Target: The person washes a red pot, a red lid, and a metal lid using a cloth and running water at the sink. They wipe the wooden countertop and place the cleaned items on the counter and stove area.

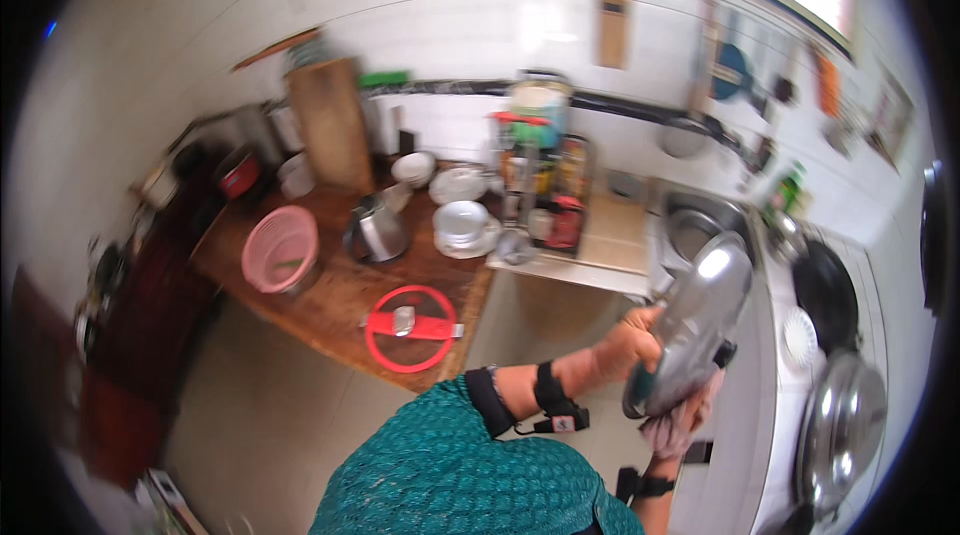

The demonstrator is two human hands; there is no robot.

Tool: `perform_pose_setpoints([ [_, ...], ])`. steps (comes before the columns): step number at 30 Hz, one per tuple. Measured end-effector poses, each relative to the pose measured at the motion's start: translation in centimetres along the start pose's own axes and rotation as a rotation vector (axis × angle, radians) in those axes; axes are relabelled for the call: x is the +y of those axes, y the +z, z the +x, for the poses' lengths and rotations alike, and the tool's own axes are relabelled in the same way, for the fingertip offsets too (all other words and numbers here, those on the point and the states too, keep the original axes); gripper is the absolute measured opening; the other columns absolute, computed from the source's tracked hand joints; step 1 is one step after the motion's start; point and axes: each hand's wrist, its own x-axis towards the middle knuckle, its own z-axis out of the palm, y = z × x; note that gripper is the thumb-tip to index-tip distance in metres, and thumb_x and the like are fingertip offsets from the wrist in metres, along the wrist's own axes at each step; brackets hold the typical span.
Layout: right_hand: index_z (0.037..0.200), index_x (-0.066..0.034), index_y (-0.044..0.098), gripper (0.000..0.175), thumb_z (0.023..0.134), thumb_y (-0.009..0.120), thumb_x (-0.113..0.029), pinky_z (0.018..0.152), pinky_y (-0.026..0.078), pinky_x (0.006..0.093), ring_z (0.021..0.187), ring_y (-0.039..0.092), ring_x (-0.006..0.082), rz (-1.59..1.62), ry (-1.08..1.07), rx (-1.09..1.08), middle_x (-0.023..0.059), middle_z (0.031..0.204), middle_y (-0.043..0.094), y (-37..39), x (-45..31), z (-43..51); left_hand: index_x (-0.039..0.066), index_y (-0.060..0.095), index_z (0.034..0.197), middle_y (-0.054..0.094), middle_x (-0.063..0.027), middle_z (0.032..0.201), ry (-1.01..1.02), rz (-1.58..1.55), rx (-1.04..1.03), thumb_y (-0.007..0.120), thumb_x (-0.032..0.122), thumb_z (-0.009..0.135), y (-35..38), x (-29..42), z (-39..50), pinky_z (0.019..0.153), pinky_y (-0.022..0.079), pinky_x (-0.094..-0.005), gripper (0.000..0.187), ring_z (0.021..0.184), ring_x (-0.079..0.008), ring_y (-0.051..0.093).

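Note:
A shiny metal pot lid (694, 325) with a dark knob is held up and tilted, in front of the sink counter. My left hand (637, 344) grips its near left side, with the thumb over the edge. Below the lid, my right hand (694, 407) presses a pinkish cloth (667, 434) against its underside; the lid hides part of those fingers. Both wrists carry black straps. Motion blur softens the lid's details.
Past the lid is a metal sink (697, 224). A black pan (825, 295) and large metal lids (844, 430) line the right side. The wooden table (330, 317) holds a pink basket (280, 250), a kettle (377, 230), white bowls (460, 222) and a red ring-shaped object (411, 328).

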Motion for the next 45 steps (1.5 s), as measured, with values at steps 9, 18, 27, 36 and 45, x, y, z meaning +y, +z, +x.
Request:
perform_pose_setpoints([
  [9,0.151,0.0032,0.025,0.087,0.097,0.031,-0.065,0.118,0.012,0.0461,0.145,0.022,0.0341,-0.730,-0.434,-0.388,0.0205,0.159,0.021,18.0,-3.2,-6.1,0.000,0.064,0.112,0.065,-0.0050,0.090,0.306,-0.108,0.239,0.048,0.001,0.052,-8.6,11.3,-14.4,0.062,0.045,-0.0219,0.062,0.075,-0.0139,0.058],
  [18,0.146,-0.0030,0.038,0.061,0.097,0.054,-0.037,0.100,0.041,0.0393,0.116,0.048,0.0250,-0.390,0.198,-0.292,0.0131,0.129,0.052,25.5,2.2,-8.9,-0.004,0.063,0.109,0.067,-0.0088,0.085,0.530,-0.211,0.372,0.049,0.002,0.051,-14.8,18.4,-31.4,0.064,0.052,-0.0257,0.059,0.070,-0.0186,0.063],
  [27,0.148,-0.0055,0.036,0.053,0.103,0.047,-0.032,0.093,0.043,0.0324,0.105,0.048,0.0184,-0.113,0.406,-0.384,0.0086,0.112,0.051,35.6,2.0,-23.9,-0.004,0.065,0.103,0.069,-0.0128,0.088,0.609,-0.382,0.707,0.056,0.017,0.088,-18.8,18.7,-54.0,0.076,0.055,-0.0338,0.027,0.080,-0.0221,0.067],
  [36,0.124,0.0005,0.054,0.052,0.101,0.049,-0.046,0.092,0.045,0.0373,0.102,0.053,0.0218,0.190,0.661,-0.337,0.0090,0.119,0.058,44.5,-2.8,-40.9,0.002,0.068,0.105,0.069,-0.0051,0.093,0.762,-0.147,1.258,0.059,0.041,0.097,-18.7,20.8,-67.9,0.075,0.053,-0.0318,0.041,0.080,-0.0145,0.063],
  [45,0.099,0.0025,0.061,0.043,0.104,0.047,-0.038,0.080,0.046,0.0295,0.085,0.055,0.0186,-0.187,0.461,-0.428,0.0101,0.097,0.063,53.8,-2.5,-53.2,0.006,0.067,0.094,0.068,-0.0020,0.086,0.874,-0.272,1.225,0.054,0.046,0.099,-24.5,28.0,-74.7,0.071,0.050,-0.0282,0.042,0.075,-0.0118,0.060],
])
